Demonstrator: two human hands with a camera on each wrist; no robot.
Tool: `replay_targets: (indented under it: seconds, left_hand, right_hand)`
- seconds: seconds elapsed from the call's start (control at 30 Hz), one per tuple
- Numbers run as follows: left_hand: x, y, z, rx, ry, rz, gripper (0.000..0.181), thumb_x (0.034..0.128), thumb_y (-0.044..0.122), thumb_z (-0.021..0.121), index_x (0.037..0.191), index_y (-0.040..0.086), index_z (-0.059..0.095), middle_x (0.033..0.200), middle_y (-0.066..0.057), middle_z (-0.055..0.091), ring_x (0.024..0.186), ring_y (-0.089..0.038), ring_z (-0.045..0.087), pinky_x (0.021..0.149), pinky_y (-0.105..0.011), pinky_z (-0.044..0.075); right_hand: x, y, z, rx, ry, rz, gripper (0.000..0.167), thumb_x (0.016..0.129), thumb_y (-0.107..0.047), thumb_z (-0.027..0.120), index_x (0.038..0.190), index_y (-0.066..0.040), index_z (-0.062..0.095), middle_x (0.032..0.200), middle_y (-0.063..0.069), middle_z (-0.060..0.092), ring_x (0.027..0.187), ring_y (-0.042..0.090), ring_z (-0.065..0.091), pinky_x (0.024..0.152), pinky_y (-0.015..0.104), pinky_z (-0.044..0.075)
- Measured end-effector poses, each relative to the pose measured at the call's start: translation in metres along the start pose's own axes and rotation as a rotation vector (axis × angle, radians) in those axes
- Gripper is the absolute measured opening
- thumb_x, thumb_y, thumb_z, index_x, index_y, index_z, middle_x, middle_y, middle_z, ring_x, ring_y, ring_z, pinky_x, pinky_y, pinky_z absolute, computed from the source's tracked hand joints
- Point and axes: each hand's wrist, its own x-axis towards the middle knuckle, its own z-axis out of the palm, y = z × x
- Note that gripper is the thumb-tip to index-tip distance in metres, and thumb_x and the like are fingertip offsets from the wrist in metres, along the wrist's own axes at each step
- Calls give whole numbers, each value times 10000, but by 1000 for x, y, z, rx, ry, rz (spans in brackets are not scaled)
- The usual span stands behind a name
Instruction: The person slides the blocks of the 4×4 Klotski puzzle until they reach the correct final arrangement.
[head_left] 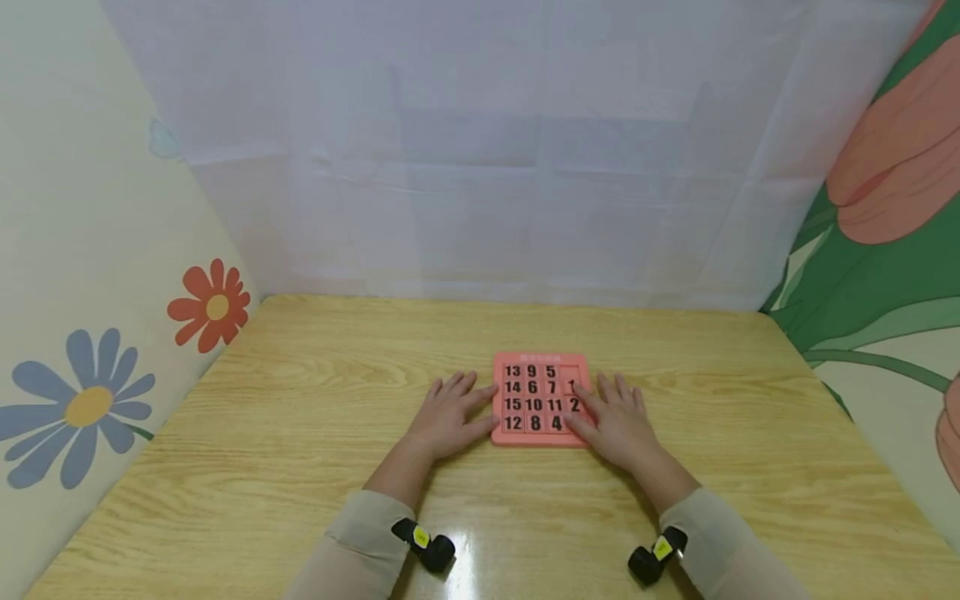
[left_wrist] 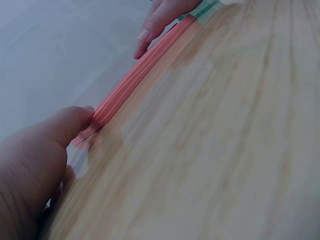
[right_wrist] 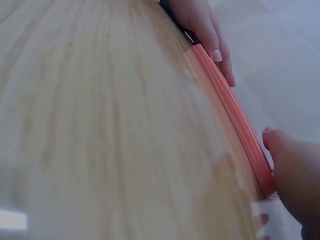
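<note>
A pink sliding number puzzle [head_left: 540, 440] lies flat on the table, its black-numbered tiles facing up. The slot in its top right corner holds no tile. My left hand [head_left: 447, 421] rests at the puzzle's left side, fingers spread, with thumb and index finger at the frame's edge. On the other side my right hand [head_left: 621, 423] reaches over the right edge, its thumb and index finger above the tiles marked 1 and 2 and the bottom row. The thumb covers the bottom right tile. From the left wrist view, the left thumb [left_wrist: 75, 122] meets the puzzle's pink side [left_wrist: 135, 75].
The wood-grained table [head_left: 300, 400] spreads out around the puzzle. A white cloth [head_left: 480, 208] hangs behind its far edge. Flower-printed panels stand at left [head_left: 90, 250] and right [head_left: 885, 275]. A small black camera sits on each wrist.
</note>
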Motion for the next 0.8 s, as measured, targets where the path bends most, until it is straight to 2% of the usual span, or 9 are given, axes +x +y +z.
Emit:
replay_targets:
  seconds: [0.57, 0.8]
  left_hand:
    - [1, 1, 0, 16, 1, 7, 599, 956, 553, 509, 1483, 276, 442, 1617, -124, 265, 1521, -341, 160, 1245, -551, 49]
    - [0, 2, 0, 19, -4, 6, 599, 956, 555, 509, 1484, 281, 438, 1618, -125, 261, 1520, -344, 162, 1244, -552, 52]
  right_hand:
    - [15, 0, -5, -27, -39, 36, 649, 995, -544, 427, 1526, -176, 364, 1617, 243, 165, 1496, 479, 44, 1204, 650, 21]
    - [21, 1, -6, -7, -52, 57, 662, 997, -558, 410, 1527, -166, 357, 1617, 247, 154, 1495, 482, 25, 1206, 640, -5]
